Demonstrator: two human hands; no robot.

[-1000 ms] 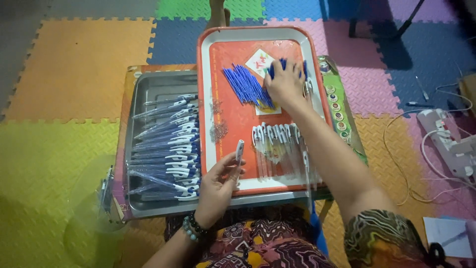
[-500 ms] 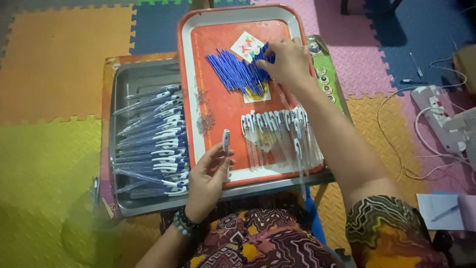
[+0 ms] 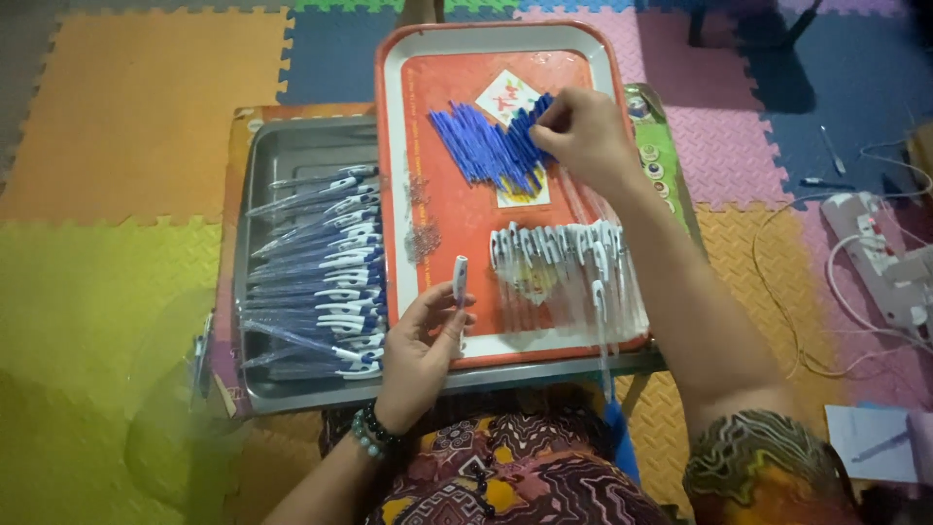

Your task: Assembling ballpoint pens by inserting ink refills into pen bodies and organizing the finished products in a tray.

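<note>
Blue plastic refill tubes lie heaped in the upper half of the orange-red rectangular tray with a pale rim, over a small white and yellow card. My right hand reaches over that heap, its fingertips pinched on the ends of a few tubes at the heap's right edge. My left hand sits at the tray's near left corner and grips a clear pen barrel with a white cap, held upright between thumb and fingers. A row of clear barrels with white clips lies on the tray's lower right part, under my right forearm, which hides some of them. Small metal springs are scattered along the tray's left side. Left of the tray, touching it, a grey metal pan holds a pile of finished blue and white pens. Right of the tray, well apart, a white power strip with cables lies on coloured foam floor mats.
</note>
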